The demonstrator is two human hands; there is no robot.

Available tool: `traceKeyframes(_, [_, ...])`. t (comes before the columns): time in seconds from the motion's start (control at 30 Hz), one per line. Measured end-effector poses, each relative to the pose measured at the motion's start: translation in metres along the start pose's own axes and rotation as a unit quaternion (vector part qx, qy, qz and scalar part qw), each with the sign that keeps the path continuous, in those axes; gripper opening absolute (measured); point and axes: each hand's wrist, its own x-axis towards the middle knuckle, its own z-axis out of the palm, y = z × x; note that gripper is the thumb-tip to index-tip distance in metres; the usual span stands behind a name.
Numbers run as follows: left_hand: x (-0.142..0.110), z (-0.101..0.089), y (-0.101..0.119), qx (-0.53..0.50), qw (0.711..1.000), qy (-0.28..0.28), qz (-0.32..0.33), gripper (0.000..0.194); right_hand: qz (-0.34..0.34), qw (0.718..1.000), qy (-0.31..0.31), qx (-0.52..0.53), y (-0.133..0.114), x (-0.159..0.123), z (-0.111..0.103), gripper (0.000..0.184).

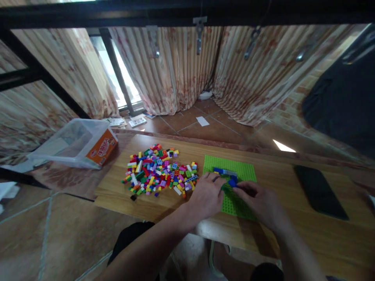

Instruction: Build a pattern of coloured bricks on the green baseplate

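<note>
We saw a lime-green baseplate point(238, 205) and blue bricks point(233, 182) right of centre, a multicoloured brick pile point(158, 171) left of centre, a brown wood-grained tabletop point(277, 183), an orange label point(102, 148) at left, and cream curtains point(181, 70) blotched reddish-brown along the top.

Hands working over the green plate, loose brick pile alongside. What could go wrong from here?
1. The blue brick at the right hand could be nudged crooked; fingers partly block the view of it.
2. The left hand is right beside the brick pile, so a sideways move might scatter loose pieces toward the green plate.
3. The small black piece near the table's front edge could get knocked off.
</note>
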Motion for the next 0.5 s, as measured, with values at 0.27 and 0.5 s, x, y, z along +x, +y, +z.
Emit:
traceKeyframes(0.27, [0.005,-0.057,-0.043,0.022,0.986,0.105,-0.128,0.035,-0.068,0.998,-0.012,-0.002,-0.037,-0.003,0.045,0.027])
traceKeyframes(0.5, [-0.011,-0.112,-0.092,0.064,0.962,0.102,-0.245,0.032,-0.115,0.992,-0.030,-0.044,-0.059,0.002,0.070,0.027])
